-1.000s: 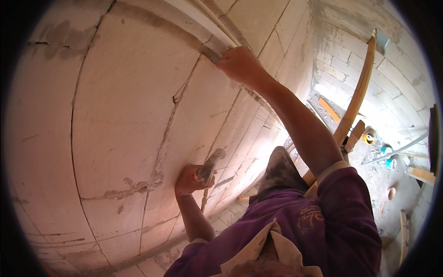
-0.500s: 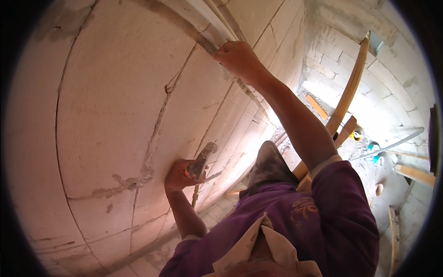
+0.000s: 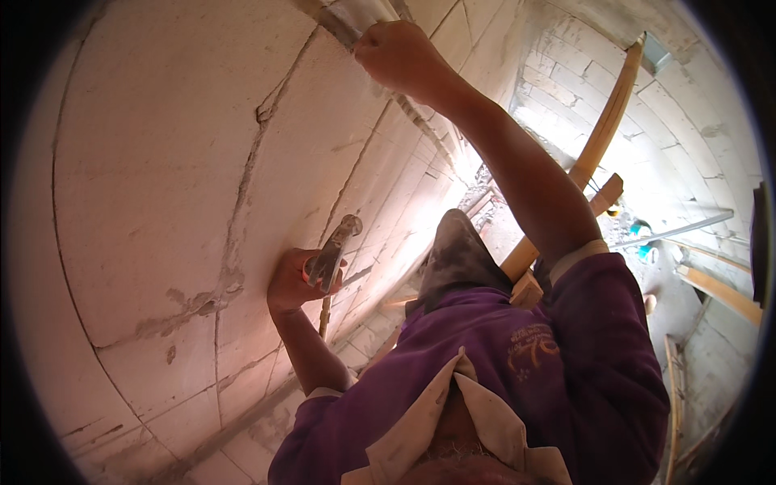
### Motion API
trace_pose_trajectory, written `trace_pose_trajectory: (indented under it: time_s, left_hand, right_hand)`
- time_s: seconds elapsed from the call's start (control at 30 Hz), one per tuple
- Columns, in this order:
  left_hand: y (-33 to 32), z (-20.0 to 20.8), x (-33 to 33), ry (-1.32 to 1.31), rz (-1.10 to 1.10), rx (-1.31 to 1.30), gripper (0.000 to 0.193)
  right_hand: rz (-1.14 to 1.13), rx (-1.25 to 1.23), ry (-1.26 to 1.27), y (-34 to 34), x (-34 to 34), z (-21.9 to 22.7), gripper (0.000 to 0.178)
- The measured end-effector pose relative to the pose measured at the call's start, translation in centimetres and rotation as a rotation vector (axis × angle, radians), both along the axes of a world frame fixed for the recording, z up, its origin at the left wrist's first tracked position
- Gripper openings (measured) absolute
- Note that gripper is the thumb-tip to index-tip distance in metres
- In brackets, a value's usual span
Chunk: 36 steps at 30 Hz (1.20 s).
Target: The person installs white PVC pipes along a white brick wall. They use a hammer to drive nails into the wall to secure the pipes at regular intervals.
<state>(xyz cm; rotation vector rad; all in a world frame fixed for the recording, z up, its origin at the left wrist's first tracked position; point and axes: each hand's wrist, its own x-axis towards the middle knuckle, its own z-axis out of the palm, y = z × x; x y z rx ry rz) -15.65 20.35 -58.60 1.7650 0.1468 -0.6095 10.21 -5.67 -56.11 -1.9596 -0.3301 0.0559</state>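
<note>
Item: hammer [image 3: 330,260], gripped in my closed left hand [image 3: 293,283]; metal head above the fist, handle running down below it, close against the block wall [image 3: 153,162]. My right hand [image 3: 400,55] is well above, fisted on a pale strip [image 3: 343,16] on the wall. I see open room only rightward, toward the wooden ladder [image 3: 602,133].
</note>
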Motion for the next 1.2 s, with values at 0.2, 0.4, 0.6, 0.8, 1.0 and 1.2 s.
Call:
trace_pose_trajectory:
  time_s: [0.2,0.4,0.6,0.8,1.0,1.2]
  left_hand:
    - [-0.4,0.3,-0.4,-0.007,0.03,-0.017,0.042]
    - [-0.4,0.6,-0.4,-0.001,0.022,-0.001,0.04]
    - [-0.9,0.9,-0.5,-0.019,0.037,0.016,0.037]
    - [-0.7,0.7,-0.3,-0.037,0.041,-0.008,0.036]
    - [-0.5,0.5,-0.4,-0.06,0.026,0.001,0.036]
    - [-0.6,0.5,-0.4,-0.018,0.033,0.008,0.037]
  right_hand:
    - [0.152,-0.335,-0.747,-0.3,3.3,-4.0,0.017]
    - [0.071,0.017,-0.346,2.6,4.2,-4.4,0.008]
    - [-0.004,0.112,-0.264,2.2,4.3,-4.0,0.02]
    - [0.165,-0.044,-0.208,-0.3,1.8,-0.9,0.026]
    - [0.247,-0.462,-0.532,-1.5,0.9,-1.3,0.035]
    - [0.31,-0.577,-0.629,-2.4,1.0,0.7,0.042]
